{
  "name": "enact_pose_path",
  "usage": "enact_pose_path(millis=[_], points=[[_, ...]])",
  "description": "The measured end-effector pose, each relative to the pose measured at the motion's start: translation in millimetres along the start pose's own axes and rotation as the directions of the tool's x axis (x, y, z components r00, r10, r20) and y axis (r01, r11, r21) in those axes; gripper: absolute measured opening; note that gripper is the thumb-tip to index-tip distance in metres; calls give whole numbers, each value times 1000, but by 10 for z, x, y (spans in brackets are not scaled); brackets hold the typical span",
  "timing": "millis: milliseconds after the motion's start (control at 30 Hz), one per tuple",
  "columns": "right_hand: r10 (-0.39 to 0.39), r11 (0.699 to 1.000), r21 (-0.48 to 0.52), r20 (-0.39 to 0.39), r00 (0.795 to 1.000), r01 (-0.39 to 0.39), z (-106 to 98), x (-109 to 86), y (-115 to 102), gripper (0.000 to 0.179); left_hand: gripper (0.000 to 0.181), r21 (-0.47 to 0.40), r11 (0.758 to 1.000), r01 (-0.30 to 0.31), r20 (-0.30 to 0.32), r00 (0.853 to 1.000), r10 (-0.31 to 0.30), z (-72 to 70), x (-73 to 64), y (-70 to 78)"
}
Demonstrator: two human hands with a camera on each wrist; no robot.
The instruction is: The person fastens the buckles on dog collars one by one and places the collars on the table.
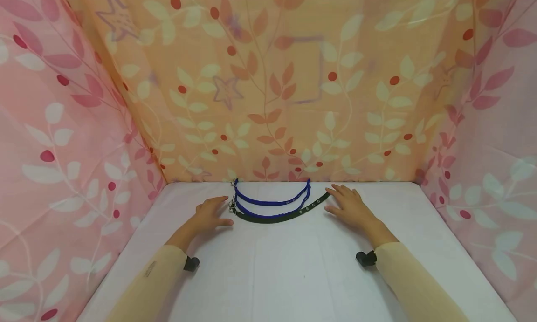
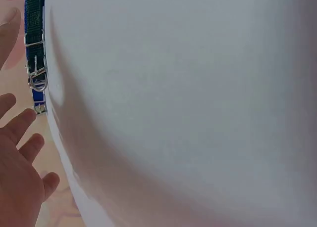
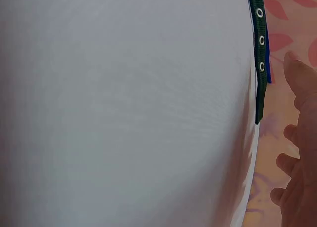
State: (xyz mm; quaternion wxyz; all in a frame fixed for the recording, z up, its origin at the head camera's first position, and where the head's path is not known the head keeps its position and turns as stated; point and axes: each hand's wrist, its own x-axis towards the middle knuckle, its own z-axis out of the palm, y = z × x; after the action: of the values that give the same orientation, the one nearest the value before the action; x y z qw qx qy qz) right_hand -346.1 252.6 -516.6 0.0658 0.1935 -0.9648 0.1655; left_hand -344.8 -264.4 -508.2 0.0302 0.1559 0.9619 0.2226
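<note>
On white cloth [image 1: 289, 270], curved green webbing strap [image 1: 268, 220], blue straps [image 1: 268, 203], left fingers [image 1: 216, 201] spread loose, right fingers [image 1: 334, 210] likewise

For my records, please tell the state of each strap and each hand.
Dark green strap: unfastened, curved, buckle and holed end apart.
Blue strapping: curved, behind the green strap; fastening unclear.
Left hand: empty, fingers apart, near the buckle.
Right hand: empty, near the holed end.

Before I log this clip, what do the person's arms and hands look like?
The left hand and right hand wear no gloves. The left sleeve and right sleeve are long and pale yellow; the left has a small greyish mark, unreadable here. A black gadget sits at the left cuff, another at the right.
</note>
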Motion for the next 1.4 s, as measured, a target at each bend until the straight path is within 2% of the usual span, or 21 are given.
enact_pose_path(millis=[100,333,567,700,800,933,1033,1233,1400], points=[[7,1000,-2,6,1000,-7,26,40,11,72,94,-39,999,8,-7,1000,-8,20,69,-24],[-5,1000,20,37,999,4,35,136,-7,67,84,-115,993,-14,-39,999,10,80,175,-64],[-16,999,-38,74,997,19,45,254,2,60,74,-127,991,-38,-50,998,32,144,264,-58],[-25,998,-60,91,996,30,38,292,-16,54,71,-134,991,-21,-49,999,14,150,272,-51],[-32,996,-77,98,995,40,32,314,-32,47,62,-137,991,1,-45,999,-7,147,268,-47],[-42,992,-111,99,994,53,13,321,-31,33,45,-130,991,1,-35,999,-6,137,254,-38],[-53,990,-125,93,994,65,-18,303,-18,31,35,-125,992,-17,-26,1000,14,115,226,-22],[-79,988,-126,78,994,88,-61,289,22,24,26,-50,997,-51,-2,999,51,97,193,-17],[-93,987,-120,101,991,105,-107,275,80,13,20,7,996,-87,-20,996,88,95,125,-48]])
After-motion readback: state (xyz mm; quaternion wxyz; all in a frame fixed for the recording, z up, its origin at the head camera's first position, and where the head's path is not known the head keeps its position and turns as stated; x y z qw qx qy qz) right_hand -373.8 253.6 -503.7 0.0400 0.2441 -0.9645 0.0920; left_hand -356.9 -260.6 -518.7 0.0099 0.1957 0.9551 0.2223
